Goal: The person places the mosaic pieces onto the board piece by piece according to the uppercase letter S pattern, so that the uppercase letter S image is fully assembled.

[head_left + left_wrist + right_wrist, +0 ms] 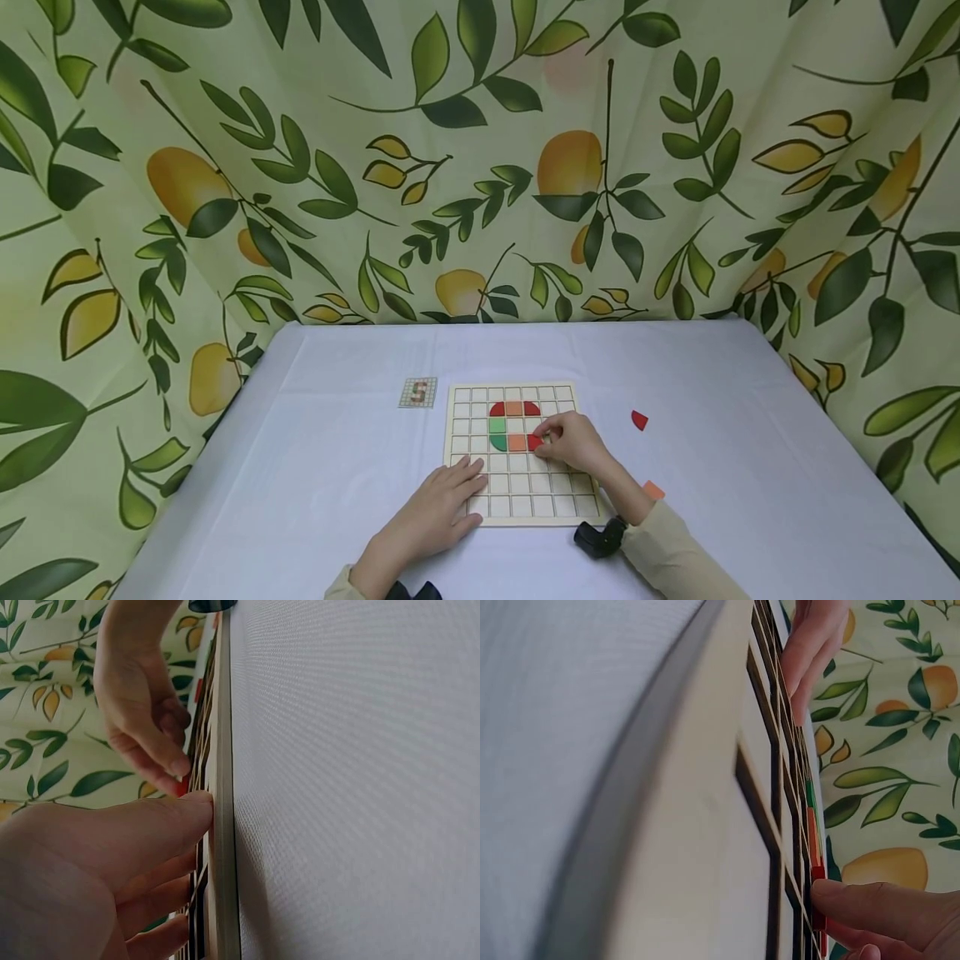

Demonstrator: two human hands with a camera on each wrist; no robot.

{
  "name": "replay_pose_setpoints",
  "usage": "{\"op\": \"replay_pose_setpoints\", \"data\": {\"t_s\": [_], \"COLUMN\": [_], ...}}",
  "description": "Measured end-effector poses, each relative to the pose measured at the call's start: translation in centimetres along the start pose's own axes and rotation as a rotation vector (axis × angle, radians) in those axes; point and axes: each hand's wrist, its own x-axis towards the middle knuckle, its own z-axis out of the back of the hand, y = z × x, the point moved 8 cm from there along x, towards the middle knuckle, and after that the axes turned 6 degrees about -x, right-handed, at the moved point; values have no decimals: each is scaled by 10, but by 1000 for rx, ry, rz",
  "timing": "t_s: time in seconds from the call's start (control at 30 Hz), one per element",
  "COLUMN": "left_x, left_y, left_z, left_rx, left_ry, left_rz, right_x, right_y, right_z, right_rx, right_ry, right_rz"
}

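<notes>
A square wooden grid board (pixel 540 506) lies on the table. My right hand (pixel 576 442) pinches a red tile (pixel 533 442) between thumb and fingers, over the cell right of an orange square (pixel 517 442). In the right wrist view the thumb presses against this red tile (pixel 819 898). My left hand (pixel 441 510) rests on the board's front left corner, fingers straight across it and thumb along the front edge. The top coloured row holds an orange square (pixel 513 409) between two rounded red tiles. Below stand a light green square (pixel 497 425) and a rounded green tile (pixel 498 442).
A small pattern card (pixel 417 392) with a coloured figure on a grid lies beyond the board's left side. To the right lie a loose red tile (pixel 639 420) and an orange tile (pixel 653 490), partly covered by the right forearm. A leaf-patterned curtain (pixel 480 167) hangs behind the white table (pixel 315 400).
</notes>
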Motion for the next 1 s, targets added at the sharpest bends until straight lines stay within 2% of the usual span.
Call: {"op": "replay_pose_setpoints", "data": {"t_s": [0.33, 1.0], "left_x": [1, 1], "left_y": [0, 2], "left_z": [0, -1], "left_rx": [-5, -2], "left_ry": [3, -5], "left_rz": [12, -1], "right_x": [1, 0], "right_y": [0, -6], "right_z": [0, 3], "right_rx": [-12, 29], "right_ry": [-7, -6], "right_rz": [-3, -27]}}
